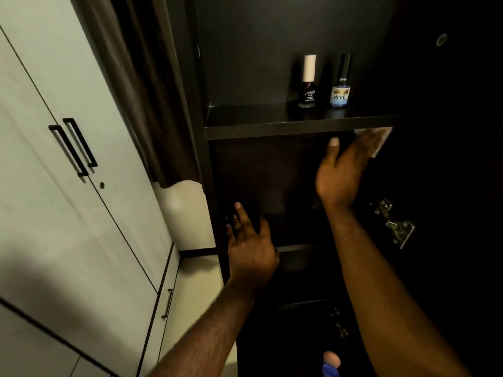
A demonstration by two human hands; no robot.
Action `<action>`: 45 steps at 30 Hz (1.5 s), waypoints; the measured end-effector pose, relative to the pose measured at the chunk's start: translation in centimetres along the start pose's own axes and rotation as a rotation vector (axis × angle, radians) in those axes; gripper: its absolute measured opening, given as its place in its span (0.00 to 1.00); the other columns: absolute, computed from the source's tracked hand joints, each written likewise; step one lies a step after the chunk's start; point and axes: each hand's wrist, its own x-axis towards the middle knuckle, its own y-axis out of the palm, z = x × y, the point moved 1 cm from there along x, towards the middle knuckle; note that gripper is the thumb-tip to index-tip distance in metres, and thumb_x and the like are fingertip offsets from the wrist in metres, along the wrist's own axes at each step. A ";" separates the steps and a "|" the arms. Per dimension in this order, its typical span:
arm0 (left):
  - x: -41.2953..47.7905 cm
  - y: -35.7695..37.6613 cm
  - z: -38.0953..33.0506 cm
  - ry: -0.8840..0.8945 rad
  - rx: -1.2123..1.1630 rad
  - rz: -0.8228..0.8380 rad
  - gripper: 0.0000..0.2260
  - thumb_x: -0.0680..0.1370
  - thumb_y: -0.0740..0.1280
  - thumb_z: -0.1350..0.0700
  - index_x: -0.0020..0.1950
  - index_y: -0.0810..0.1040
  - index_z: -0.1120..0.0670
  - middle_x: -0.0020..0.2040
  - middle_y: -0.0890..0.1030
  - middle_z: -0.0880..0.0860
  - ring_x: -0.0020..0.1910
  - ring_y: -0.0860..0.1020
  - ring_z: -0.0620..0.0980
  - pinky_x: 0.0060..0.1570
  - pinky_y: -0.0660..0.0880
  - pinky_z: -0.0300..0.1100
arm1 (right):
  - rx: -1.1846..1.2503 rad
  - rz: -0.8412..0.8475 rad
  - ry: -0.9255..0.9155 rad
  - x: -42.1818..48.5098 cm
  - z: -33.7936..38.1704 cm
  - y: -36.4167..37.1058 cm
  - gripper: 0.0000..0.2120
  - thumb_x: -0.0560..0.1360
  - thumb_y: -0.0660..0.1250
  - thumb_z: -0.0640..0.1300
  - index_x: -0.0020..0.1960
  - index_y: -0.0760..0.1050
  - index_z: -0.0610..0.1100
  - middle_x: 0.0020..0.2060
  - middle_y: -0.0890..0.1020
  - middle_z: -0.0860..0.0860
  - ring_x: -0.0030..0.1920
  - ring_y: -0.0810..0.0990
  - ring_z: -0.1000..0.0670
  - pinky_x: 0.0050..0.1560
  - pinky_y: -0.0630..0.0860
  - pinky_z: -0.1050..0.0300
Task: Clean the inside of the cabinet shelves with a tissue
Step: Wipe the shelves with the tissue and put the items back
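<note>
The tall black wooden cabinet that both hands reached into was so dim that its back wall and right side ran together, and I could not tell where one ended. To the left of the left hand stood a white wardrobe with black bar handles, its top and bottom cut off by the frame. The dark upper shelf board ran just above the right hand; a lower shelf just right of the left hand was barely readable.

My operator's right hand lay flat with its thumb spread wide, its fingers straight and pressing a white paper tissue against the dark surface right under that upper shelf. The fingers hid most of the tissue. Only a pale strip showed past the fingertips, slanting from upper right down to lower left, so I could not tell its true long axis.

The left hand, well apart from the right and lower, rested with loose, spread fingers at the cabinet's left front edge, holding nothing; its outer fingertips were lost in shadow.

Above the right hand, on the upper shelf, stood a dark nail polish bottle with a white cap and a blue one with a black cap, both upright and close together but apart. A metal hinge glinted to the right of the right forearm.
</note>
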 end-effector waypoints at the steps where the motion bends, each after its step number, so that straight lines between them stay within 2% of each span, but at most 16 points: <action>1: 0.0 -0.1 -0.2 -0.004 -0.005 0.012 0.35 0.66 0.73 0.45 0.71 0.73 0.56 0.73 0.55 0.77 0.69 0.67 0.75 0.67 0.67 0.65 | 0.058 -0.008 0.052 0.8 -0.6 -0.2 0.35 0.82 0.49 0.57 0.79 0.49 0.35 0.79 0.50 0.39 0.79 0.47 0.42 0.78 0.42 0.56; 6: 0.0 -0.4 -0.2 0.012 -0.009 0.004 0.33 0.69 0.71 0.47 0.71 0.72 0.58 0.73 0.54 0.78 0.69 0.66 0.76 0.67 0.66 0.67 | 0.081 -0.051 -0.010 -2.2 1.8 0.7 0.31 0.83 0.52 0.53 0.79 0.51 0.36 0.79 0.53 0.40 0.79 0.50 0.43 0.79 0.50 0.49; 8: 0.1 0.0 0.0 0.031 -0.043 0.019 0.32 0.71 0.69 0.46 0.72 0.71 0.60 0.72 0.56 0.78 0.69 0.66 0.76 0.67 0.65 0.67 | -0.017 0.071 -0.244 -5.8 3.6 1.8 0.29 0.83 0.53 0.50 0.79 0.52 0.38 0.79 0.54 0.42 0.80 0.49 0.45 0.79 0.51 0.48; 10: 0.1 0.2 0.0 0.041 -0.105 0.033 0.31 0.72 0.68 0.45 0.68 0.74 0.64 0.68 0.67 0.77 0.64 0.72 0.75 0.65 0.68 0.67 | -0.099 0.308 -0.569 -8.8 5.1 3.0 0.30 0.82 0.55 0.48 0.80 0.51 0.41 0.80 0.52 0.45 0.80 0.46 0.47 0.79 0.50 0.45; 12: 0.0 -0.2 0.2 0.074 -0.173 0.013 0.26 0.71 0.67 0.46 0.57 0.81 0.67 0.54 0.81 0.71 0.51 0.81 0.70 0.55 0.76 0.68 | -0.192 0.484 -0.875 -10.5 5.9 4.2 0.32 0.80 0.59 0.47 0.80 0.52 0.43 0.80 0.52 0.47 0.80 0.45 0.47 0.78 0.50 0.41; 14: -0.2 -0.4 0.5 0.131 -0.202 -0.028 0.19 0.68 0.67 0.50 0.47 0.83 0.64 0.43 0.84 0.66 0.40 0.83 0.67 0.44 0.79 0.69 | -0.290 0.549 -1.030 -10.9 6.1 4.8 0.34 0.78 0.59 0.48 0.80 0.53 0.43 0.80 0.52 0.47 0.80 0.46 0.47 0.78 0.50 0.42; 15: -0.2 -0.2 0.4 0.139 -0.186 0.013 0.18 0.67 0.66 0.50 0.45 0.84 0.63 0.42 0.83 0.66 0.40 0.83 0.67 0.47 0.79 0.68 | -0.332 0.538 -1.058 -10.6 6.1 4.7 0.34 0.77 0.59 0.49 0.80 0.53 0.43 0.80 0.52 0.48 0.80 0.46 0.48 0.78 0.49 0.45; 18: 0.0 0.6 0.5 0.077 -0.087 0.148 0.26 0.66 0.69 0.47 0.56 0.82 0.64 0.57 0.77 0.74 0.55 0.78 0.73 0.61 0.71 0.66 | -0.379 0.434 -1.004 -9.0 5.8 3.6 0.35 0.77 0.59 0.49 0.80 0.51 0.44 0.80 0.52 0.49 0.80 0.47 0.50 0.78 0.48 0.47; 21: 0.0 0.0 0.5 0.043 -0.069 0.095 0.32 0.68 0.70 0.47 0.68 0.75 0.61 0.71 0.62 0.78 0.66 0.70 0.76 0.65 0.68 0.66 | -0.360 0.267 -0.659 -6.9 5.0 2.5 0.34 0.79 0.57 0.53 0.80 0.51 0.41 0.79 0.56 0.45 0.80 0.49 0.47 0.79 0.47 0.46; 26: 0.1 -0.5 0.1 0.020 -0.014 0.050 0.35 0.66 0.72 0.45 0.71 0.73 0.58 0.73 0.56 0.77 0.68 0.67 0.76 0.66 0.67 0.66 | -0.090 0.081 0.076 -2.5 0.0 1.0 0.39 0.81 0.54 0.57 0.78 0.46 0.32 0.78 0.48 0.34 0.79 0.46 0.39 0.77 0.41 0.52; 29: 0.2 -0.7 -0.2 0.003 -0.001 0.054 0.36 0.66 0.72 0.44 0.71 0.73 0.57 0.74 0.55 0.77 0.69 0.67 0.76 0.67 0.65 0.66 | 0.082 0.086 0.211 -1.6 -1.6 0.6 0.37 0.82 0.56 0.52 0.78 0.44 0.31 0.78 0.45 0.34 0.79 0.43 0.39 0.78 0.40 0.52; 33: 0.2 -1.1 -0.4 -0.003 -0.028 0.064 0.37 0.63 0.73 0.43 0.69 0.75 0.58 0.72 0.57 0.78 0.66 0.70 0.76 0.65 0.67 0.66 | 0.055 0.104 0.085 -5.1 0.4 1.2 0.34 0.82 0.55 0.51 0.78 0.48 0.32 0.78 0.51 0.35 0.79 0.48 0.40 0.79 0.48 0.49; 37: 0.3 -0.6 -0.1 0.008 -0.161 0.094 0.37 0.69 0.67 0.38 0.69 0.74 0.64 0.68 0.68 0.75 0.63 0.74 0.74 0.62 0.72 0.65 | -0.073 0.261 -0.357 -10.2 4.5 2.8 0.31 0.81 0.57 0.47 0.79 0.51 0.36 0.79 0.53 0.41 0.79 0.47 0.43 0.79 0.51 0.47; 39: 0.2 -0.6 0.3 0.014 -0.261 0.085 0.35 0.71 0.60 0.39 0.63 0.78 0.66 0.59 0.79 0.71 0.55 0.79 0.72 0.54 0.76 0.68 | -0.052 0.366 -0.579 -10.8 6.7 3.4 0.32 0.78 0.57 0.40 0.80 0.51 0.39 0.79 0.53 0.43 0.80 0.45 0.44 0.79 0.50 0.46; 41: 0.0 -0.7 0.4 0.023 -0.360 0.063 0.31 0.72 0.58 0.40 0.58 0.82 0.64 0.52 0.82 0.68 0.50 0.82 0.71 0.51 0.76 0.70 | -0.017 0.456 -0.751 -10.6 8.6 4.0 0.35 0.74 0.59 0.36 0.80 0.52 0.41 0.79 0.52 0.45 0.79 0.44 0.46 0.79 0.49 0.45; 45: -0.3 -0.5 0.4 0.021 -0.385 0.137 0.33 0.79 0.50 0.36 0.56 0.83 0.60 0.50 0.84 0.65 0.51 0.82 0.69 0.54 0.75 0.70 | -0.033 0.453 -0.840 -10.4 10.0 4.5 0.34 0.74 0.60 0.34 0.78 0.56 0.39 0.79 0.56 0.44 0.79 0.45 0.47 0.79 0.49 0.47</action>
